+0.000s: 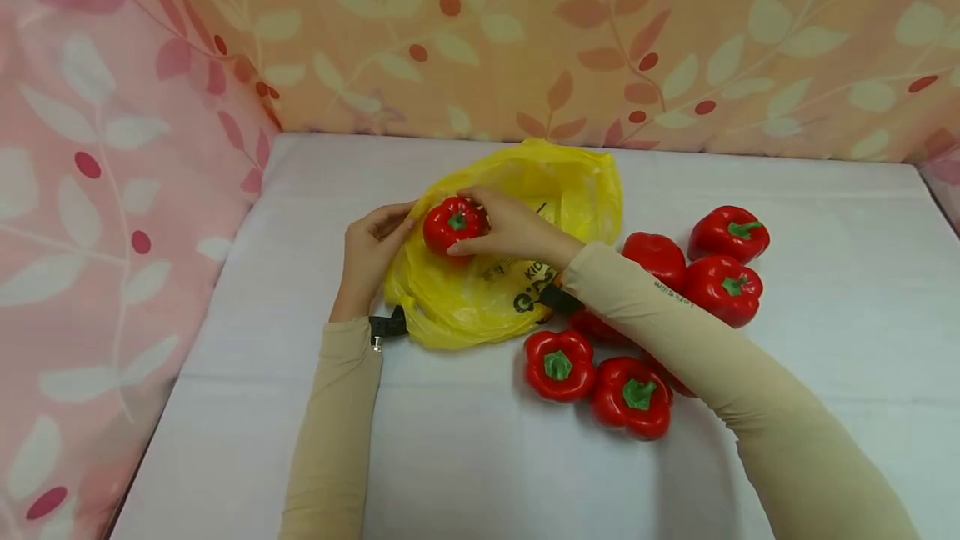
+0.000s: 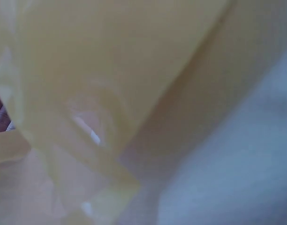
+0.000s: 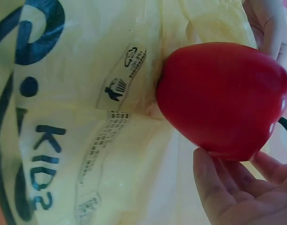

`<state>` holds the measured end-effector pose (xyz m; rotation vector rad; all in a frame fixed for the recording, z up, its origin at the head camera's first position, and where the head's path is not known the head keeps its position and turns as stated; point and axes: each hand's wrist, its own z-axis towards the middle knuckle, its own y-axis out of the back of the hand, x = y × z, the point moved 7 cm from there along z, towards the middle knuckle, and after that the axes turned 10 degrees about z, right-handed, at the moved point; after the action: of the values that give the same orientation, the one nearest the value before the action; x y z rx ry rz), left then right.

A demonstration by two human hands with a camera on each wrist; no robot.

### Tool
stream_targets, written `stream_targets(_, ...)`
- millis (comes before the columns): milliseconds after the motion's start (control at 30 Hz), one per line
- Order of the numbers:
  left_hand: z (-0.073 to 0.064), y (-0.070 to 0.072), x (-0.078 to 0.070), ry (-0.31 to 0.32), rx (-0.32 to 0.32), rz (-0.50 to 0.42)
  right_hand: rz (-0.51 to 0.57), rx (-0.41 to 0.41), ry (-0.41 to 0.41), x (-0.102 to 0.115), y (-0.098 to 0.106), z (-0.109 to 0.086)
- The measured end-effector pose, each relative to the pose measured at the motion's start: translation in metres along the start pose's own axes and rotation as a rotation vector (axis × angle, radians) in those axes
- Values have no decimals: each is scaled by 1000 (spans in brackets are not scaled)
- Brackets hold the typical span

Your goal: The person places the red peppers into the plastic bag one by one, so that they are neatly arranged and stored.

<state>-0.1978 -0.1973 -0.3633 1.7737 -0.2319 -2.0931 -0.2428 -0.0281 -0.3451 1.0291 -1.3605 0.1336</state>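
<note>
A red bell pepper [image 1: 452, 226] with a green stem is in my right hand [image 1: 517, 227], held between thumb and fingers over a yellow plastic bag [image 1: 457, 302]. In the right wrist view the pepper [image 3: 223, 101] appears side-on, with the fingertips at its lower side and the bag's printed face [image 3: 87, 70] behind it. My left hand [image 1: 371, 252] grips the bag's left edge, thumb and fingers at the rim. Blurred yellow plastic [image 2: 87, 70] fills much of the left wrist view, hiding most of that hand.
Two red peppers [image 1: 558, 365] stand in front of the bag. More peppers [image 1: 723, 288] cluster to its right, some partly covered by the right sleeve [image 1: 697, 340]. Flowered cloth [image 1: 480, 48] rises behind the white-covered table [image 1: 450, 457] and along its left side.
</note>
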Motion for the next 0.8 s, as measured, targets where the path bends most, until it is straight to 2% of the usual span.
stream_targets(133,-2,3,-7,6,-6,7,20,3,-39,-4,2,0)
stream_targets(300,-4,2,-8,40,-2,7,6,11,-83,-7,3,-2)
stream_targets(367,-3,-1,-8,35,0,17,13,8,-91,-9,4,-4)
stream_targets(633,4,-6,20,51,-8,-4,17,8,-84,1,16,-12)
stream_targets(800,5,2,21,40,-32,8,80,-17,-29,25,34,-20)
